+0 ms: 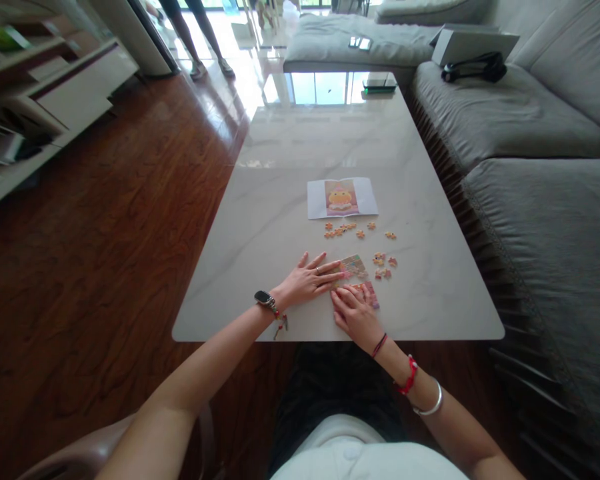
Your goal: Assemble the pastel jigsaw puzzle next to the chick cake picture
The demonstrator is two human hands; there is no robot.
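Note:
A partly joined jigsaw puzzle (356, 267) in pink, green and orange lies flat near the table's front edge. Across its left side rests my left hand (307, 281), fingers spread and stretched out, fingertips on the pieces. My right hand (357, 317) is over the puzzle's lower left part, its fingers bent and close together; whatever is under the fingertips is hidden. Loose orange puzzle pieces (337, 231) lie beyond the puzzle, and a small group of mixed-colour pieces (379, 259) sits to its right. A creased picture sheet (317, 200) showing an orange figure lies farther back.
The white marble-look table (260, 207) has a phone-like dark object (379, 83) at its far end. A grey sofa (545, 207) runs along the right, bearing a box (473, 47) and a black folded item (475, 67). Another person's legs (200, 33) stand at the far left.

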